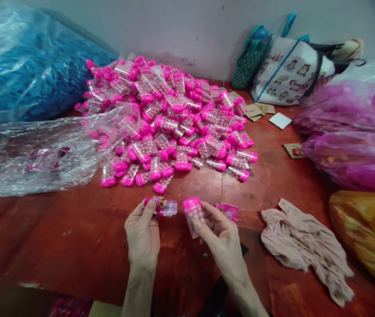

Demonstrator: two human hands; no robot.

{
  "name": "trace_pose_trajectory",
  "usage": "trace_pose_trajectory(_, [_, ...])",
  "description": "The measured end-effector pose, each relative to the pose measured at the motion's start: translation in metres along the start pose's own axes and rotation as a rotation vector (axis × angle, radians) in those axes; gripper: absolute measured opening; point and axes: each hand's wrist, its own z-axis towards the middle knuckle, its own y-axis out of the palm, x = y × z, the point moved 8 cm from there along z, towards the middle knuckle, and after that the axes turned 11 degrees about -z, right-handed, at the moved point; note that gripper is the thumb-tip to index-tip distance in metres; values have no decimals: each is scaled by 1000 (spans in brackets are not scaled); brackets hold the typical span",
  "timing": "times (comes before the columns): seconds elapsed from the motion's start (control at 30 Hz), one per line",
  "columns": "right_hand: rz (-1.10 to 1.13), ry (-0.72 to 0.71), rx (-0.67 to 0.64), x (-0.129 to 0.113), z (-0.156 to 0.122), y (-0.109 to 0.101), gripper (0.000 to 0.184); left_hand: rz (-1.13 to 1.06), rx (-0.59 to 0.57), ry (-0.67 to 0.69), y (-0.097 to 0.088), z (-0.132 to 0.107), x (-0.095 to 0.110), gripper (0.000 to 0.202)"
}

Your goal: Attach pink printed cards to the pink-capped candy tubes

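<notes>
Centrally, left hand point(142, 233) pinching labelled packet point(162, 206), pink-capped vial point(193, 210) upright in right hand point(222, 235) fingertip grip

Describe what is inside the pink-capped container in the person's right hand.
Small pink balls show through the clear wall of the pink-capped container. The right hand covers part of its lower half, so the contents there cannot be seen.

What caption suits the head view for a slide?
Left hand holds a wrapped packet, right hand a pink-capped vial, before a heap of vials on a red table.
</notes>
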Motion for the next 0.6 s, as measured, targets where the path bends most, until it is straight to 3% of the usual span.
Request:
trace_pose_trajectory(0.27, [-139, -52, 6, 1, -7, 0, 42, 10, -26, -55, 10, -9, -17, 14])
trace_pose_trajectory(0.6, [-120, 9, -329, -3, -4, -1, 32, 127, -156, -97, 17, -11, -26, 9])
